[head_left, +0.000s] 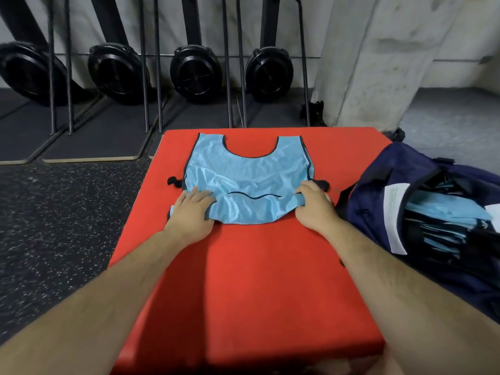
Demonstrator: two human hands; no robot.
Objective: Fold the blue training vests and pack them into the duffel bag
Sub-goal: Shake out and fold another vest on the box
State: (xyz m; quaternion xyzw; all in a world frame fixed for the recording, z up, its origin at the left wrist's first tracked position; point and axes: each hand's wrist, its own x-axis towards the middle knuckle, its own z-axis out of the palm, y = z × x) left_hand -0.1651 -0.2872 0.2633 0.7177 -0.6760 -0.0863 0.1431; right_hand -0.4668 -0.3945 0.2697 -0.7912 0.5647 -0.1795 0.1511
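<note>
Left hand (192,209) and right hand (313,204) each grip near hem corner of shiny light-blue mesh vest (249,169), spread on red padded box (243,280). First fold under way. Next: carry hem evenly toward neckline, then pack into open navy fabric duffel bag (378,190) just right.

surface: red padded block (243,280); on it: blue vest (243,171), part-folded; navy duffel bag (378,190) over right edge

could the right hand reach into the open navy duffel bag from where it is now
Probably yes. The right hand grips the light blue mesh vest close beside the navy fabric duffel bag, whose open mouth lies just to its right with nothing visible between them.
</note>
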